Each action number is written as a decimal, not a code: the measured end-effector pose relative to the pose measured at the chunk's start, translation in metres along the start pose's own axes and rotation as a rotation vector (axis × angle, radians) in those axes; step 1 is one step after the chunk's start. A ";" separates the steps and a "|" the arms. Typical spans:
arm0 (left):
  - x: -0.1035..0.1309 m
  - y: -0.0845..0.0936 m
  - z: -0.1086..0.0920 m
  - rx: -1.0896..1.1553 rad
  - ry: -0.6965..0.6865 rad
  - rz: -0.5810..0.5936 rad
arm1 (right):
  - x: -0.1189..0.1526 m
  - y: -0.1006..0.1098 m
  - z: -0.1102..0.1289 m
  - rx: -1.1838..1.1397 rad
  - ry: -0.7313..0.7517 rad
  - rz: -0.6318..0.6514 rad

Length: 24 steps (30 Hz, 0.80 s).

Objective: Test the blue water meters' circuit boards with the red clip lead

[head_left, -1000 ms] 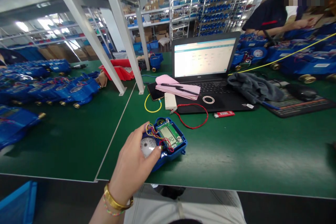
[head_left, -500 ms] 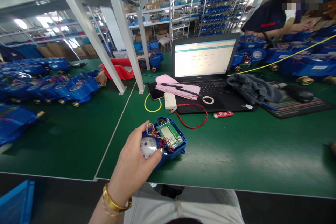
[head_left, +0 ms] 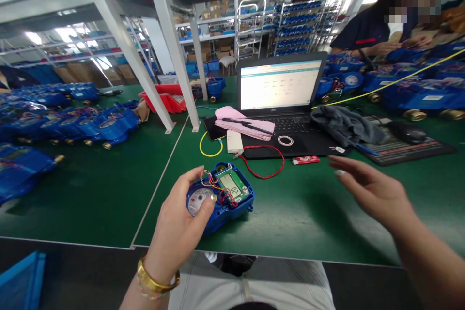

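A blue meter (head_left: 227, 213) with a round dial, a green circuit board and a small display lies near the front edge of the green table. My left hand (head_left: 181, 210) grips its left side, thumb over the dial and fingers along the far side. Thin red and yellow wires cross the meter between dial and board. Over the table to the right, my right hand (head_left: 374, 191) is empty, its fingers stretched out toward the left. Nearest to it is a red and white stick-like object (head_left: 305, 160) in front of the laptop (head_left: 281, 87).
Pink papers (head_left: 247, 125) with pens, a white box (head_left: 234, 141), a red cable and a phone lie behind the meter. A grey cloth (head_left: 345, 123) and mouse (head_left: 409, 131) are right. Blue meters (head_left: 109, 128) line the left; metal posts rise there. A person works at back right.
My right hand has come into view from the right. The meter and my left hand have shifted slightly left, and the thumb sits further over the dial.
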<state>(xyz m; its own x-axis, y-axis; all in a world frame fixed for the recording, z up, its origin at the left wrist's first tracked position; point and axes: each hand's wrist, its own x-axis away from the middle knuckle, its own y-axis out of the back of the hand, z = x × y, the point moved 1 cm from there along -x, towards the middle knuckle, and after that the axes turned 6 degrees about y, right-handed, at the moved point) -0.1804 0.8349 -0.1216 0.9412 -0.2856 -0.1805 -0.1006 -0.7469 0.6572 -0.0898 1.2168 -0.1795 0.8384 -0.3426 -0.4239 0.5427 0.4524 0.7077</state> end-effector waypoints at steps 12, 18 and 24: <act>0.004 0.000 -0.004 -0.056 -0.124 -0.065 | -0.019 -0.093 0.132 -0.715 0.389 0.588; 0.001 -0.008 -0.008 -0.128 -0.138 -0.059 | -0.010 -0.112 0.143 -0.814 0.379 0.515; -0.002 -0.013 -0.009 -0.101 -0.148 -0.091 | -0.006 -0.112 0.143 -0.820 0.431 0.458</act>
<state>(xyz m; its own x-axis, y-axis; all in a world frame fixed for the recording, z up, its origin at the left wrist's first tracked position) -0.1781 0.8506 -0.1234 0.8865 -0.3106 -0.3430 0.0221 -0.7119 0.7019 -0.1626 1.0503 -0.1750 0.8327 0.2549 -0.4916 -0.1008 0.9427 0.3180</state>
